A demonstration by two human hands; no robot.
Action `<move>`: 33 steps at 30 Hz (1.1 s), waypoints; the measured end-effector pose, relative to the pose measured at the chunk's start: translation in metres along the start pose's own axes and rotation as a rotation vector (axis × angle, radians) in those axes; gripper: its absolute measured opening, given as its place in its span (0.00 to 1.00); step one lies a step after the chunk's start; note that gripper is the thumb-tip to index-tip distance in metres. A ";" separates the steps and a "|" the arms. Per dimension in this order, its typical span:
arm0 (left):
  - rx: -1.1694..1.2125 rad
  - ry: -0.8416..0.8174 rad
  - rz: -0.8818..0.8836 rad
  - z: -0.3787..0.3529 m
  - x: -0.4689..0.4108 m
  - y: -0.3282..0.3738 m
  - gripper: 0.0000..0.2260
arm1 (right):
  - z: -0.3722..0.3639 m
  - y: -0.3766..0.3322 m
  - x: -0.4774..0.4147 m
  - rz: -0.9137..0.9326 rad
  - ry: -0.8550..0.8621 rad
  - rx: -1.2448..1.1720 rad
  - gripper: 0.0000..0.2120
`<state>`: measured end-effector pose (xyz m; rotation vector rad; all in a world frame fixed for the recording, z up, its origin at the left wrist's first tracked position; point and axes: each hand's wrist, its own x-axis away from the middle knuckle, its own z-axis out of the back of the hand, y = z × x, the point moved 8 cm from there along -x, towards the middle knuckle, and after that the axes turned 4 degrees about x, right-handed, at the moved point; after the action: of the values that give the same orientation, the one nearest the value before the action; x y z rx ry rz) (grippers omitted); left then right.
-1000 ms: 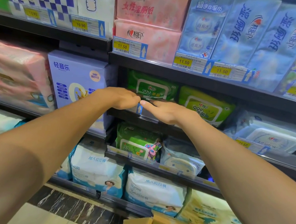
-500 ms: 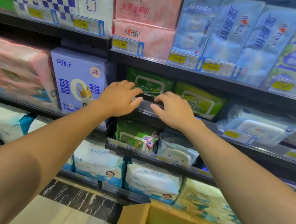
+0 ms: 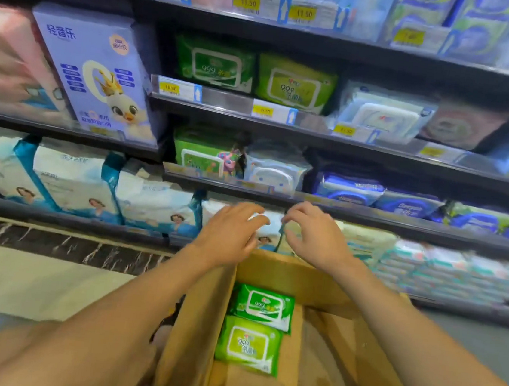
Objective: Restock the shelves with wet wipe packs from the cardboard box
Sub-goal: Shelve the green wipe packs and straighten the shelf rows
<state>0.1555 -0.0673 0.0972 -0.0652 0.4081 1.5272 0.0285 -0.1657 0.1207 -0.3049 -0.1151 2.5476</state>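
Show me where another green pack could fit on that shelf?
Dark headroom above the dark green pack and light green pack, and seemingly a narrow gap between them and the purple box. Rightward the white pack and pink pack crowd close.

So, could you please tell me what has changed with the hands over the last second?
Both hands came away from the shelved green packs and dropped, empty, toward the cardboard box. The left hand and right hand now hover over its far rim. Two boxed packs lie inside. The shelved green packs stayed put.
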 end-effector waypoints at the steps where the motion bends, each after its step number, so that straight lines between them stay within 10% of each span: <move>1: 0.038 -0.049 0.038 -0.018 0.008 0.008 0.19 | -0.015 0.009 0.015 -0.027 -0.049 -0.027 0.14; 7: 0.241 -0.317 0.266 -0.129 0.062 0.038 0.25 | -0.112 0.052 0.103 -0.200 -0.335 -0.096 0.14; 20: 0.828 -0.433 1.390 -0.292 0.173 0.010 0.23 | -0.285 0.071 0.213 -0.712 -0.849 -0.529 0.25; 33: 0.968 -0.555 1.546 -0.352 0.190 0.006 0.15 | -0.357 0.103 0.216 -1.200 -0.728 -0.882 0.22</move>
<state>0.0711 0.0107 -0.2860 1.7440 0.7594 2.4783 -0.1156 -0.1270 -0.2824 0.3262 -1.2649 1.1679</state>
